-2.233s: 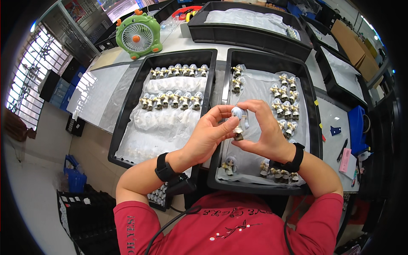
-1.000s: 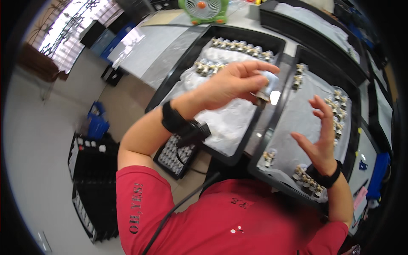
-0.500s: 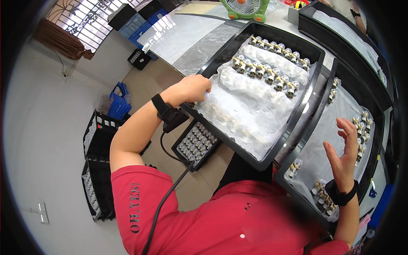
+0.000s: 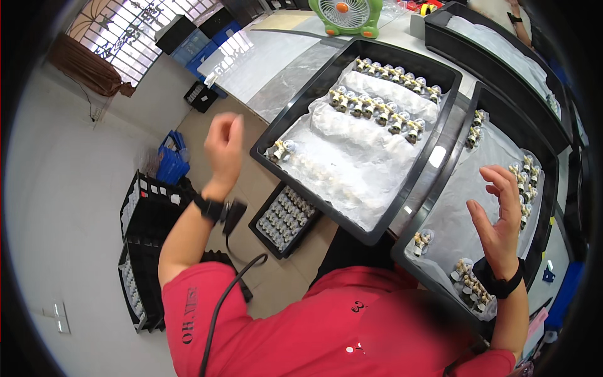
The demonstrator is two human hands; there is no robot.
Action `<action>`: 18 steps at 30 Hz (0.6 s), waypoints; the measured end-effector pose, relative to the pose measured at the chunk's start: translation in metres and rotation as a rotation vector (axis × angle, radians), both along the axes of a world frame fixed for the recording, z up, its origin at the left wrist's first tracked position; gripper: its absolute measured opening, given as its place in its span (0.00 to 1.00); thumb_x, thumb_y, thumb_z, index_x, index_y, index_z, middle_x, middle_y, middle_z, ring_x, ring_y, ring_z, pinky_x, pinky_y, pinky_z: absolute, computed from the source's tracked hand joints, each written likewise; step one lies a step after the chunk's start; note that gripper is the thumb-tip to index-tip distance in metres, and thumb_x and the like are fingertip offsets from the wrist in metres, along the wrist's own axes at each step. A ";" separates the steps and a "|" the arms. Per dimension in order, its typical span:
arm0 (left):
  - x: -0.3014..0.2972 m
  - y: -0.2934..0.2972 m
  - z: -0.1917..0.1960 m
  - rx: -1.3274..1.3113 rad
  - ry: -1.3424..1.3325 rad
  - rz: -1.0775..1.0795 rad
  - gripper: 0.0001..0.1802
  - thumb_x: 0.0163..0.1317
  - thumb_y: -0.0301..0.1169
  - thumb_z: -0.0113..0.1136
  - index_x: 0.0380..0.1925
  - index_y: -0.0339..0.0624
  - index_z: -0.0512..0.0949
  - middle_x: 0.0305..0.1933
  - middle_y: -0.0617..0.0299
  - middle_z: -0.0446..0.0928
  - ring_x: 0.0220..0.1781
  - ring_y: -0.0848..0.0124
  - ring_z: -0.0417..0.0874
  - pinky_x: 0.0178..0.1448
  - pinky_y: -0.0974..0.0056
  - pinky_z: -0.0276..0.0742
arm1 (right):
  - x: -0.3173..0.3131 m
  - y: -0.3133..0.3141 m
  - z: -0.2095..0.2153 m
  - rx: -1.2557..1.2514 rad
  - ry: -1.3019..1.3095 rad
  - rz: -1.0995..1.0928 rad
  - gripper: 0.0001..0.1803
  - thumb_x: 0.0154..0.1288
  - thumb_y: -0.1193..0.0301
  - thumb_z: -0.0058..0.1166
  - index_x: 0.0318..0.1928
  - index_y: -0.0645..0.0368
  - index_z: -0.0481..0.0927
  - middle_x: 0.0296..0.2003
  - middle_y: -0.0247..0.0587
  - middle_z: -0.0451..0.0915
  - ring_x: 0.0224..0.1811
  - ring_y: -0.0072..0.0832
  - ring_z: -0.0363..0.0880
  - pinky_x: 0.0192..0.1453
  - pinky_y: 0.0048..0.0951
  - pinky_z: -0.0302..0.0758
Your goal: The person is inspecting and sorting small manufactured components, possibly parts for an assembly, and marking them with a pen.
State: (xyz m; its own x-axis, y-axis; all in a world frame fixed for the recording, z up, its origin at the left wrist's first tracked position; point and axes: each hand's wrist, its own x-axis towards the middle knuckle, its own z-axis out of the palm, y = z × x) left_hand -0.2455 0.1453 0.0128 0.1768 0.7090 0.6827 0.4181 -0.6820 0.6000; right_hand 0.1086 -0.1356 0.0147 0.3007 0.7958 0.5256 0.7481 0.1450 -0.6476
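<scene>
My left hand is raised off the left edge of a black tray, its fingers curled together and nothing showing in them. Small figurines with clear round tops, cream bodies and dark bases stand in the tray: a far row, a second row, and a small group at the near left corner. White sheeting lines the tray. Over the right-hand black tray my right hand is open, fingers apart. That tray holds figurines along its right side and near end.
A green fan stands on the table behind. Another lined black tray is at the far right, near another person's arm. On the floor are a filled tray, stacked black crates and a blue basket.
My left hand has let go at the tray's near left corner and moved away to the left, uncovering figurines there. My right hand keeps nearly the same pose.
</scene>
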 end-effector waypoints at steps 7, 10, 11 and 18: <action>-0.203 -0.166 -0.213 -1.571 0.646 0.200 0.05 0.59 0.28 0.50 0.26 0.46 0.74 0.23 0.62 0.69 0.24 0.68 0.70 0.25 0.63 0.63 | 0.000 -0.005 0.007 0.040 -0.035 0.046 0.22 0.47 0.82 0.59 0.47 0.60 0.75 0.47 0.42 0.72 0.46 0.31 0.71 0.48 0.28 0.68; -0.214 -0.141 -0.246 -1.538 0.651 0.149 0.04 0.59 0.28 0.50 0.26 0.46 0.74 0.24 0.62 0.69 0.25 0.68 0.71 0.25 0.63 0.64 | -0.005 -0.003 0.007 0.025 -0.022 0.074 0.20 0.48 0.81 0.60 0.45 0.60 0.77 0.47 0.42 0.72 0.47 0.33 0.74 0.49 0.28 0.70; -0.211 -0.134 -0.251 -1.527 0.652 0.131 0.04 0.59 0.28 0.50 0.27 0.46 0.74 0.24 0.62 0.69 0.25 0.68 0.71 0.25 0.63 0.64 | -0.006 -0.001 0.006 0.016 -0.004 0.084 0.20 0.48 0.81 0.60 0.45 0.59 0.77 0.46 0.42 0.72 0.47 0.33 0.74 0.49 0.29 0.70; -0.187 -0.120 -0.258 -1.503 0.627 0.047 0.04 0.60 0.29 0.50 0.28 0.45 0.74 0.26 0.61 0.70 0.26 0.68 0.71 0.27 0.63 0.65 | -0.002 -0.002 0.004 -0.064 0.007 0.099 0.17 0.49 0.81 0.60 0.43 0.59 0.78 0.45 0.43 0.73 0.47 0.36 0.75 0.51 0.30 0.71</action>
